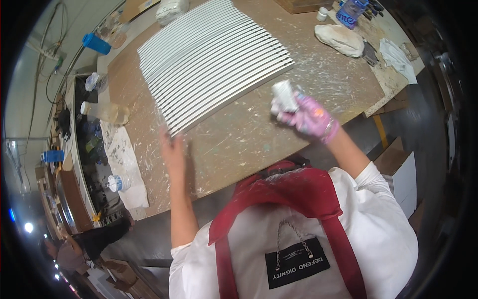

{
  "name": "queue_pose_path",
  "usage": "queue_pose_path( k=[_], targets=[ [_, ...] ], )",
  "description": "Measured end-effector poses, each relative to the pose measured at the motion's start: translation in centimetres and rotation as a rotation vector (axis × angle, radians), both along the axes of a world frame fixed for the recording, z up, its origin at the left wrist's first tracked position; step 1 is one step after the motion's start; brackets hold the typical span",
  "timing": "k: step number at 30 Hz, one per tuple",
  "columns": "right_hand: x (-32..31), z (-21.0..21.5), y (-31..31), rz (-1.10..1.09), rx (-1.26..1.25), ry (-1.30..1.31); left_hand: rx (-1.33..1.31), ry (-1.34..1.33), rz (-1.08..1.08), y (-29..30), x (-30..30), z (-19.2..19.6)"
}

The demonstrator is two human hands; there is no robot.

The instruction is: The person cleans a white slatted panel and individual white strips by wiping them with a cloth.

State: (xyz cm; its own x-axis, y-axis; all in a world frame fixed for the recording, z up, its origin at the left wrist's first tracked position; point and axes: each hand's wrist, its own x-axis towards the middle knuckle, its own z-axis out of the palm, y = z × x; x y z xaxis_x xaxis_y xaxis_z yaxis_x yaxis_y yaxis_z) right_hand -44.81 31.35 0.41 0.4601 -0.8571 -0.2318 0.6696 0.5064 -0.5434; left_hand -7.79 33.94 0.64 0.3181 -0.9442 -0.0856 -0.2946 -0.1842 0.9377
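Observation:
A row of several long white slats [214, 60] lies side by side on the brown paint-spattered worktable [249, 134]. My left hand [173, 149], bare and blurred, hovers at the near end of the slats with fingers apart and nothing in it. My right hand [311, 117] wears a pink glove and grips a small white wad or sponge [285, 94] just off the right corner of the slats, above the table.
A white lumpy bag [340, 39], a blue container [352, 11] and a white rag [398, 57] sit at the table's far right. Bottles [107, 112] and clutter fill the bench on the left. A cardboard box [398, 169] stands on the floor to the right.

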Motion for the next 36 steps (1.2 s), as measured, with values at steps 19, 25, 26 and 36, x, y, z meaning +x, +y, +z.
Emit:
queue_pose_path(
  k=[19,25,26,36],
  targets=[
    [-9.5,-4.9,-4.4,-0.29,0.036,0.358,0.08,0.249,0.175,7.1,2.6,-5.7],
    [-13.5,-4.2,-4.1,-0.324,-0.011,1.096,-0.179,-0.676,-0.421,2.1,-4.7,-0.7],
    [-12.8,-4.2,-4.4,-0.297,-0.109,1.237,-0.296,-0.769,-0.474,0.6,-6.5,-1.4],
    [-8.8,-3.6,-7.1,-0.105,-0.562,1.793,-0.281,-0.71,-0.575,-2.8,-11.2,-5.2]
  ],
)
